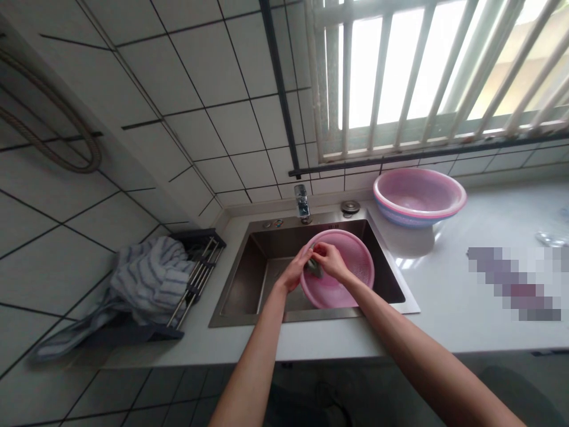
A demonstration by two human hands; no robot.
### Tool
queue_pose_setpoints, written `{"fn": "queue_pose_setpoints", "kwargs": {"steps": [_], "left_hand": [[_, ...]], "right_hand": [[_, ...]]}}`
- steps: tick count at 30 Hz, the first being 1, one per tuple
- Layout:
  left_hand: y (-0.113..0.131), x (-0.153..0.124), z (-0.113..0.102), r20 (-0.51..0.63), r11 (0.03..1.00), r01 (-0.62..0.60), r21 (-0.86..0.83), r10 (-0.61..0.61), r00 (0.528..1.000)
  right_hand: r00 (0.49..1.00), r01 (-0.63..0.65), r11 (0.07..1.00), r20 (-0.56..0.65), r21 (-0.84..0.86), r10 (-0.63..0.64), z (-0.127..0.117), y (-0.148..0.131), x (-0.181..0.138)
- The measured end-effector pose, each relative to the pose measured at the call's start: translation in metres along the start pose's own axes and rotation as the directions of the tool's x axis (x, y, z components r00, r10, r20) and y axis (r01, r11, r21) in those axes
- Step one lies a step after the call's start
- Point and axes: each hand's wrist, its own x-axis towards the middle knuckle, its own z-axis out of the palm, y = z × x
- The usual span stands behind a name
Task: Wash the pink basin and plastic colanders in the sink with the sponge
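My left hand [294, 271] is closed round a small dark grey-green thing [315, 268], whose kind I cannot make out. The fingers of my right hand [329, 260] are pinched at its upper end, close against the left fingertips. Both hands are over the left side of a pink plastic basin [340, 296] with a perforated part, like a colander. That basin sits in the right half of a steel sink [240, 276]. My fingers hide part of the held thing.
Behind the sink stands a chrome faucet [301, 201], with a round drain stopper [350, 206] to its right. Pink and blue basins [420, 207] are stacked on the white counter [444, 284]. A striped cloth [149, 279] hangs over a metal rack [195, 284] at left.
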Motion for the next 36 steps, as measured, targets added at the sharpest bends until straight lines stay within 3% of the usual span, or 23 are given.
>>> {"fn": "queue_pose_setpoints", "kwargs": {"steps": [2,4,7,9,11,13,15,17,19,20,22,24,26,28,33,34,36], "left_hand": [[0.001,-0.003,0.003,0.018,1.000,0.000,-0.017,0.000,1.000],[0.003,-0.004,0.003,0.020,1.000,-0.008,-0.010,0.008,1.000],[0.005,-0.005,0.000,-0.004,1.000,-0.022,0.007,0.022,1.000],[0.005,-0.004,-0.004,-0.048,1.000,-0.029,0.008,0.029,0.998],[0.003,-0.002,-0.007,-0.079,1.000,-0.018,0.010,0.019,0.997],[0.000,0.001,-0.006,-0.076,1.000,0.009,0.010,-0.008,0.997],[-0.004,0.004,-0.002,-0.054,1.000,0.021,0.005,-0.020,0.998],[-0.007,0.007,0.004,-0.031,1.000,0.023,0.002,-0.022,0.999],[-0.007,0.007,0.010,0.000,1.000,0.029,0.003,-0.029,1.000],[-0.006,0.007,0.012,0.007,1.000,0.026,0.011,-0.026,1.000],[-0.002,0.004,0.014,-0.024,0.999,0.001,0.054,0.000,1.000],[0.002,0.000,0.012,-0.084,0.994,-0.020,0.107,0.029,0.996],[0.005,-0.004,0.010,-0.124,0.989,-0.032,0.144,0.051,0.991],[0.006,-0.006,0.009,-0.123,0.985,-0.057,0.164,0.077,0.989],[0.005,-0.002,0.012,-0.042,0.982,-0.083,0.170,0.092,0.995],[0.004,-0.001,0.012,-0.038,0.982,-0.078,0.172,0.086,0.996],[0.003,0.000,0.010,-0.050,0.981,-0.065,0.181,0.076,0.996]], "right_hand": [[0.991,-0.021,0.999,-0.132,0.049,0.027,-0.004,0.002,0.005],[0.992,-0.019,0.996,-0.125,0.087,0.030,-0.006,0.002,0.006],[0.992,0.026,0.999,0.120,0.036,-0.030,0.000,-0.003,0.001],[0.954,0.067,0.996,0.296,-0.052,-0.049,0.007,-0.005,-0.003],[0.927,0.083,0.992,0.374,-0.100,-0.040,0.011,-0.004,-0.004],[0.952,0.054,0.995,0.305,-0.084,-0.026,0.011,-0.001,0.000],[0.995,0.005,1.000,0.098,-0.008,-0.004,0.005,0.002,0.008],[0.990,-0.015,0.996,-0.135,0.091,0.027,-0.002,0.003,0.015],[0.973,-0.005,0.990,-0.226,0.141,0.037,-0.009,0.002,0.018],[0.981,-0.003,0.991,-0.193,0.134,0.029,-0.010,0.001,0.017],[1.000,0.003,0.997,-0.008,0.083,-0.002,-0.009,-0.001,0.011],[0.980,0.021,0.999,0.197,0.039,-0.028,-0.005,-0.002,0.002],[0.956,0.036,0.999,0.291,0.024,-0.041,-0.001,-0.002,-0.003],[0.966,0.028,0.999,0.256,0.038,-0.037,0.000,-0.002,-0.001],[0.998,-0.003,0.992,-0.064,0.124,0.011,-0.009,-0.003,0.014],[0.998,-0.006,0.992,-0.058,0.125,0.013,-0.009,-0.004,0.014],[0.997,-0.009,0.992,0.074,0.123,-0.001,-0.007,-0.005,0.010]]}}
